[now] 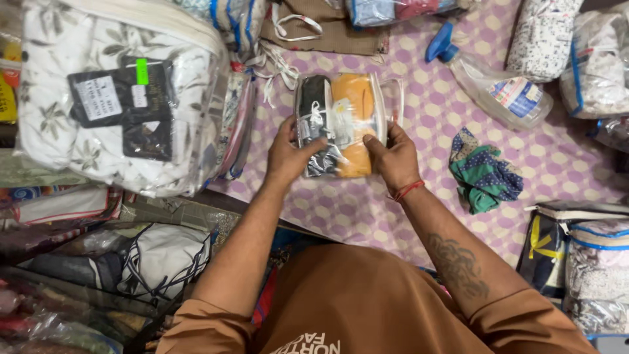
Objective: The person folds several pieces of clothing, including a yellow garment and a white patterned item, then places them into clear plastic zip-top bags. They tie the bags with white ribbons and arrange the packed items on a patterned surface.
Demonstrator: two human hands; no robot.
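— Holding anything, those two hands?
— Both. The left hand point(288, 154) and the right hand point(393, 157) grip the near end of a clear plastic pouch point(344, 121) packed with black and orange cloth, thumbs pressed on top.
— Anything around them?
— Right of the right hand lies a crumpled green cloth point(483, 174); beyond it, a spray bottle point(491, 85). Left of the left hand sits a big floral bedding bag point(118, 92).
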